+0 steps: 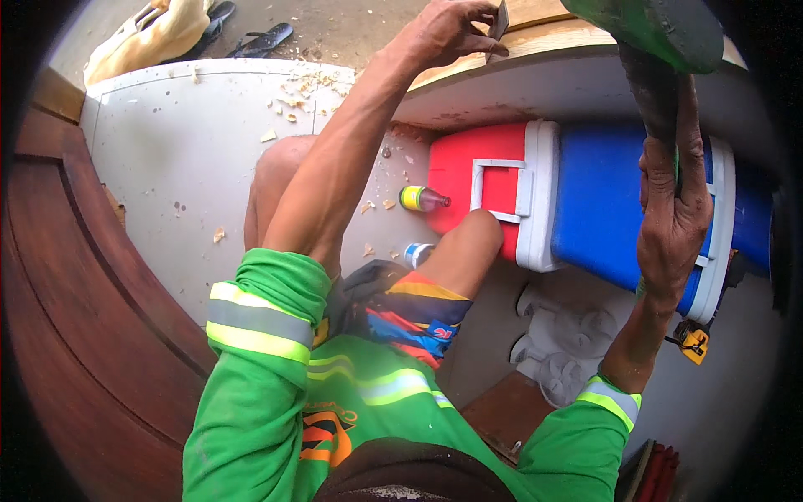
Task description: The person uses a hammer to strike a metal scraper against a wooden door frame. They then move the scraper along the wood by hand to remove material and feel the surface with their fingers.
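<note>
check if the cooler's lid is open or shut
Shut: the cooler's red lid sits closed against the white rim, no gap showing.

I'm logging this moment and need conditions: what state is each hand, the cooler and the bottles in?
Left hand: raised, fingers pinching a thin flat tool against the wooden board.
Right hand: gripping a dark handle.
Cooler: lid closed.
Yellow-capped bottle: lying on its side.
Blue-capped bottle: lying down, partly hidden.
</note>
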Tool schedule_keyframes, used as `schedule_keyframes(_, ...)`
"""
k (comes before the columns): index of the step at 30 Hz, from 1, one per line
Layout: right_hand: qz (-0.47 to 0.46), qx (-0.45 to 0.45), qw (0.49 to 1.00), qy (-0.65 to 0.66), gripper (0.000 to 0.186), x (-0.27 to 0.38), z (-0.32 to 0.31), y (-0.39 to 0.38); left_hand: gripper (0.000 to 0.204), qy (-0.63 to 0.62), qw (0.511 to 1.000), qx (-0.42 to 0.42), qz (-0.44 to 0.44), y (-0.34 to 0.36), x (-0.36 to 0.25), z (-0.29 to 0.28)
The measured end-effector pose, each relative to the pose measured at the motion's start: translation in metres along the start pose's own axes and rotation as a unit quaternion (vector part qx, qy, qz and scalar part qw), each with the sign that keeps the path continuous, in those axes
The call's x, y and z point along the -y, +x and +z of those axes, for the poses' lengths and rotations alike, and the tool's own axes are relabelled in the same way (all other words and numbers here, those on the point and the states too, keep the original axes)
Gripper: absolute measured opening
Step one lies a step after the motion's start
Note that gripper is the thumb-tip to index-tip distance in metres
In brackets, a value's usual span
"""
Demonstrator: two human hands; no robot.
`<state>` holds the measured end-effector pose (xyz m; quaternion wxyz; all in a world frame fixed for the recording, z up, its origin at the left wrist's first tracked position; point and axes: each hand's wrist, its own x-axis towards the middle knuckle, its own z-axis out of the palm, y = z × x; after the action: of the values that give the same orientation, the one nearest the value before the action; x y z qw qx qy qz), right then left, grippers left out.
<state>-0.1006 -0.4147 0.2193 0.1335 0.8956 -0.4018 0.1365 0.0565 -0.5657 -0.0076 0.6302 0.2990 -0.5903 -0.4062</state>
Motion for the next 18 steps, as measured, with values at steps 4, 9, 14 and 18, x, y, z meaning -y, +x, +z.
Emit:
schedule_keyframes(4, 0.099, 0.028, 0.993, 0.061, 0.046, 0.007, 0.006, 0.003, 0.050, 0.023, 0.999, -0.011, 0.026, 0.000, 0.000, -0.002)
schedule_keyframes(9, 0.016, 0.149, 0.988, -0.032, 0.046, -0.003, 0.028, 0.032, 0.048, -0.059, 0.998, 0.007, 0.001, -0.005, 0.015, -0.001)
schedule_keyframes(14, 0.034, 0.088, 0.993, 0.065, 0.047, 0.014, 0.012, 0.041, 0.049, -0.040, 0.999, 0.000, 0.003, -0.004, 0.018, -0.005)
schedule_keyframes(18, 0.059, 0.178, 0.982, 0.022, 0.047, 0.001, 0.029, 0.046, 0.048, 0.052, 0.998, 0.027, -0.006, 0.001, 0.021, -0.001)
